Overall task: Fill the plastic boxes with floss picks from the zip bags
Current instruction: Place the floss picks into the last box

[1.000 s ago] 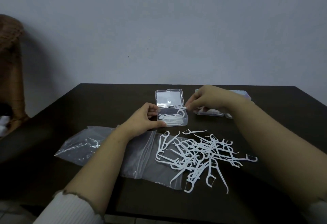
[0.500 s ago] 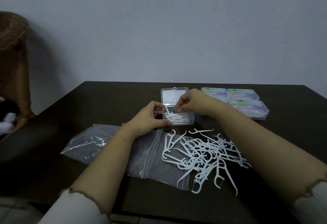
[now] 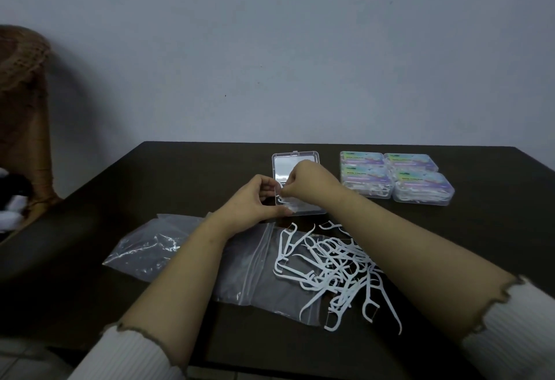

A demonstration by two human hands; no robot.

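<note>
Head view, compared with half a second earlier:

- Right hand moved from above the centre of the open plastic box to its left edge. Fingers now curled together and pinching at the head of a white floss pick at the box's left wall; earlier, poised over picks lying flat in the tray.
- Left hand unchanged in role: curled round the box's left front corner, thumb along the front, steadying it on the bench.
- Hinged lid upright-open behind the hands, as before.
- Loose pile of floss picks on the bench, in front of the box and under the right forearm; no visible change in size.
- Flat zip bag beneath the left forearm, seemingly emptied. Second crumpled zip bag further left.
- Four closed, labelled boxes grouped to the right of the open box, picks visible inside.

Meaning for the task, as a judgement: current step is seating or aligning a pick against the box wall, not fetching. Only a few picks in the tray and most of the pile still outside, so filling of this box at an early stage; four boxes apparently complete. Exact count in the tray hidden by the hands.
</note>
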